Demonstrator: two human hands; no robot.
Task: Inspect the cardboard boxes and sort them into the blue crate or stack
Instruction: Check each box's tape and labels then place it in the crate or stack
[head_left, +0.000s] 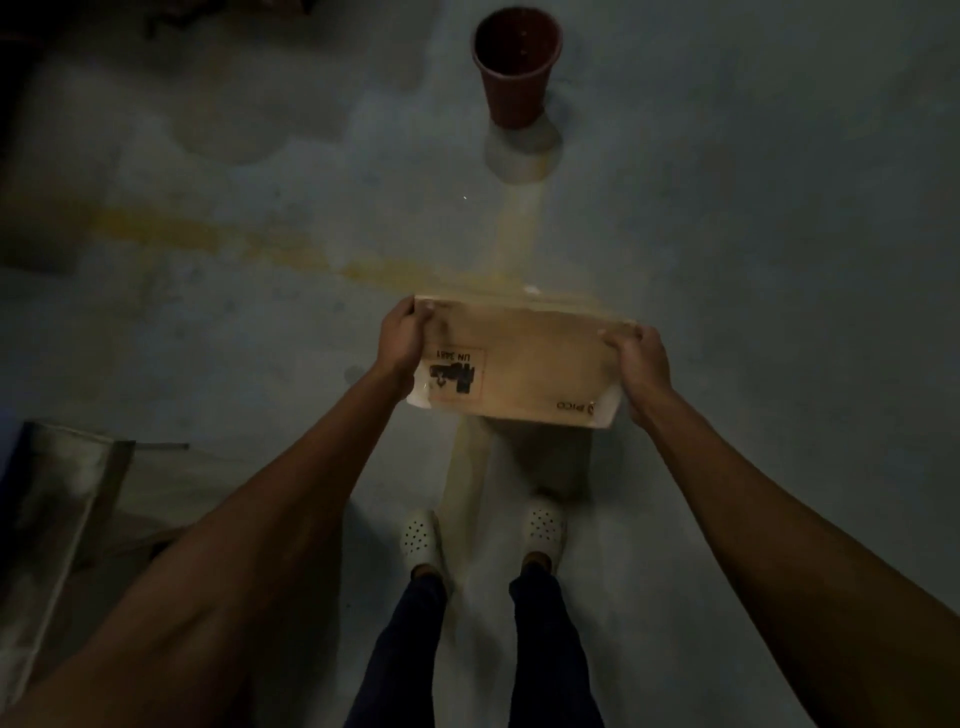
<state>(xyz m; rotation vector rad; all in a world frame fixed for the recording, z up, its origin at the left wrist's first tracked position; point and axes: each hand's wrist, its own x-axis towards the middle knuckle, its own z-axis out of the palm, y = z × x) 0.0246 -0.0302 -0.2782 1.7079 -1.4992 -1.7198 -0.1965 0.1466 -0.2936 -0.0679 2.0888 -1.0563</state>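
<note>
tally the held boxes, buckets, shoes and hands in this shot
cardboard box: 1
bucket: 1
white shoes: 2
hands, left hand and right hand: 2
total: 6

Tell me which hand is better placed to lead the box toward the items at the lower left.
Left, probably. Both hands grip the cardboard box at its ends, but the left hand holds the end nearer the flat grey item; the right hand is on the far end.
</note>
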